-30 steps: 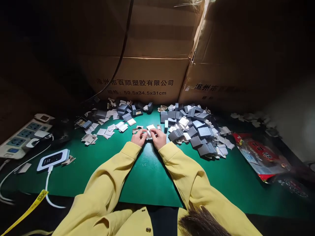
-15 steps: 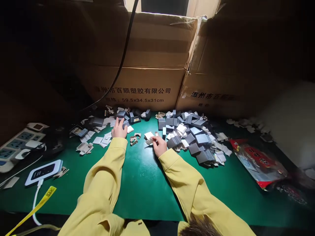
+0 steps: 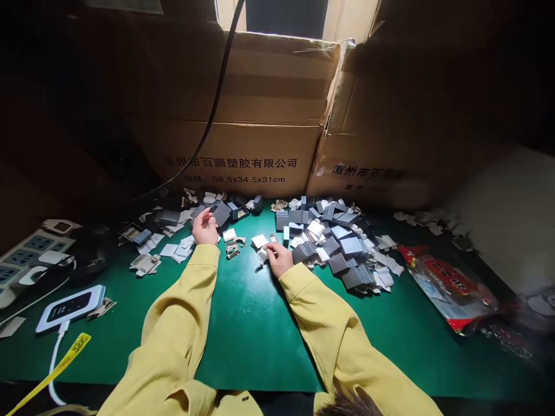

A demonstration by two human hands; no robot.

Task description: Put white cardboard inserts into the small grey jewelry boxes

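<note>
My left hand [image 3: 205,227] is at the back left, its thumb and fingers closed round the near side of a small dark grey box [image 3: 222,214], which is tilted. More grey boxes lie just behind it. At the centre, my right hand [image 3: 280,259] has its fingertips pinched together beside a folded white card piece [image 3: 259,241]. A tiny dark-edged thing shows at those fingertips, too small to name. Between the hands lie a brown cardboard insert [image 3: 233,248] and a small white piece [image 3: 229,234]. To the right is a heap of grey boxes [image 3: 340,263] mixed with white card pieces.
Large cardboard cartons [image 3: 243,144] stand along the back of the green table [image 3: 255,335], with a black cable [image 3: 217,98] hanging in front. A power strip [image 3: 26,260] and a white device with a screen [image 3: 71,308] are at left. A red plastic packet [image 3: 451,283] lies at right.
My left hand has drawn slightly back and left, its fingers now closed on a grey box that it has tilted up. My right hand stays by the white card piece. The view has shifted slightly.
</note>
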